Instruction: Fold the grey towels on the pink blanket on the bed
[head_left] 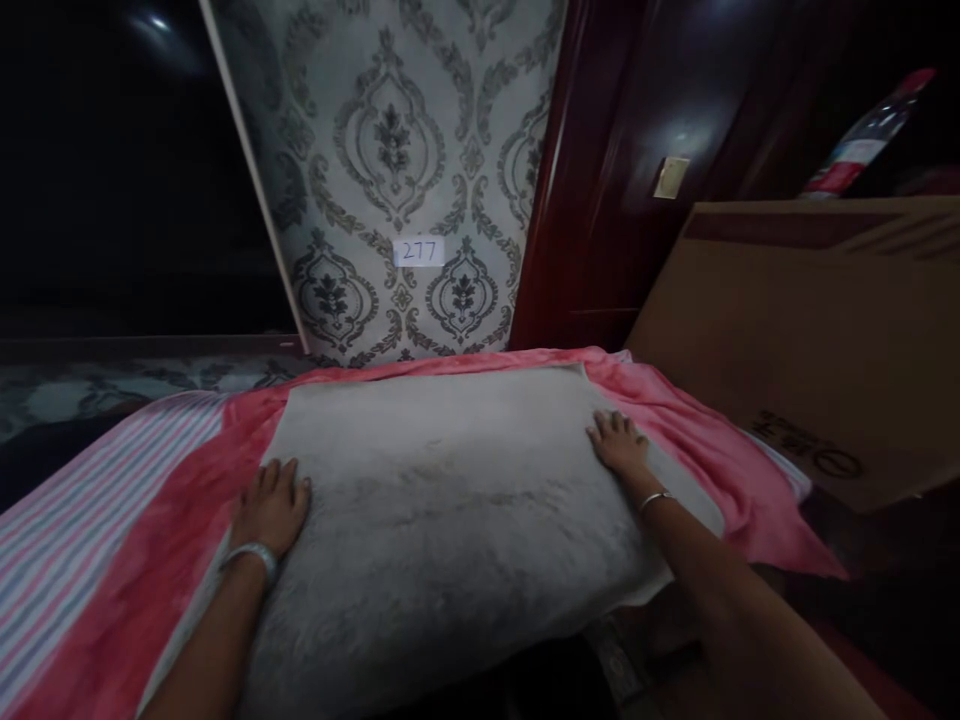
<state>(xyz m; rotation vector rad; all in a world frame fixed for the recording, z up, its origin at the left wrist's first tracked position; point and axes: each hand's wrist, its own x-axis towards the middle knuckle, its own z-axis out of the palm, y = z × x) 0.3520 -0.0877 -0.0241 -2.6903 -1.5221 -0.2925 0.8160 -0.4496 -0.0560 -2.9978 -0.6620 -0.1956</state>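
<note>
A grey, slightly stained cloth [442,500] lies spread out in front of me, its near edge hanging over the front. My left hand [270,505] rests flat on its left side, fingers stretched away from me. On the right side, my right hand [619,445] presses flat with its fingers spread. Neither hand grips anything. Under the grey cloth lies a pink blanket [180,500], which shows along the left, back and right. Beneath that, a striped sheet [97,500] shows at the left.
A large cardboard box [810,330] stands at the right with a plastic bottle [862,145] above it. Patterned wallpaper [390,90] with a paper label [418,251] reading 277 is behind. A dark screen [135,180] is at the left, a dark red wooden door [600,180] at the right.
</note>
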